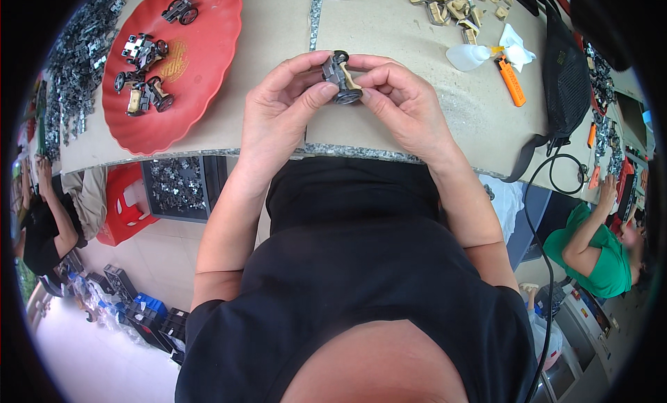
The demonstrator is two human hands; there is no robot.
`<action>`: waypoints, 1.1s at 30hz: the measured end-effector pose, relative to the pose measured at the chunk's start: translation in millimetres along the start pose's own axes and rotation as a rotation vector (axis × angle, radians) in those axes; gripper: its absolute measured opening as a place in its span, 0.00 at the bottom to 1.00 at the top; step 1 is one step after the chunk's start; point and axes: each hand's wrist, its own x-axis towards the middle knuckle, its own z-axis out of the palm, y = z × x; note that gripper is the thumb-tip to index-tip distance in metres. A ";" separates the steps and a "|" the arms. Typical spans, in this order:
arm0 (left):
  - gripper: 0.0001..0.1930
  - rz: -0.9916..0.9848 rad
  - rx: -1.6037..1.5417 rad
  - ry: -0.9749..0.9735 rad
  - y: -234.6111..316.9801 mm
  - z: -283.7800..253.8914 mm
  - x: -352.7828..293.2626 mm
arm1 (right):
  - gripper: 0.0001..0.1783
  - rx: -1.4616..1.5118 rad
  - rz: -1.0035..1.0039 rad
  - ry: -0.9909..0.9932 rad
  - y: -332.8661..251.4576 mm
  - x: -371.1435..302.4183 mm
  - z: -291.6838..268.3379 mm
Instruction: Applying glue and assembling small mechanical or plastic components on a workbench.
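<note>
Over the tabletop (274, 24), the left hand (278, 104) and right hand (410, 108) pinch a black-wheeled toy chassis (333, 73) with a tan piece (348, 75) between their fingertips (similar ones lie on the red scalloped tray (221, 48)). Fitting seems under way; the next move likely calls for steady, aligned pressure.

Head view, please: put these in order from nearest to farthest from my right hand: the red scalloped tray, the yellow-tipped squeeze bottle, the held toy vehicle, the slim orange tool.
From the right hand:
1. Held toy vehicle: at its fingertips.
2. Yellow-tipped squeeze bottle: just to its right.
3. Slim orange tool: right of the bottle.
4. Red scalloped tray: left, beyond the other hand.
</note>
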 end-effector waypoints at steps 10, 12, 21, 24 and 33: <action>0.16 -0.033 0.016 -0.002 2.8 -0.2 0.3 | 0.10 0.200 0.075 0.070 -3.9 -0.1 3.3; 0.17 -0.047 0.014 -0.005 4.1 -0.3 0.3 | 0.12 0.136 0.058 0.073 -3.8 0.0 2.6; 0.16 -0.110 -0.067 -0.005 5.9 -0.6 3.0 | 0.12 -0.192 -0.124 0.107 0.0 0.1 1.3; 0.16 -0.134 -0.118 -0.012 5.4 -1.7 4.1 | 0.13 -0.208 -0.124 0.089 -0.5 0.0 1.1; 0.15 -0.157 -0.184 -0.036 2.4 -6.2 8.2 | 0.14 -0.126 -0.069 0.043 -1.5 0.5 -0.6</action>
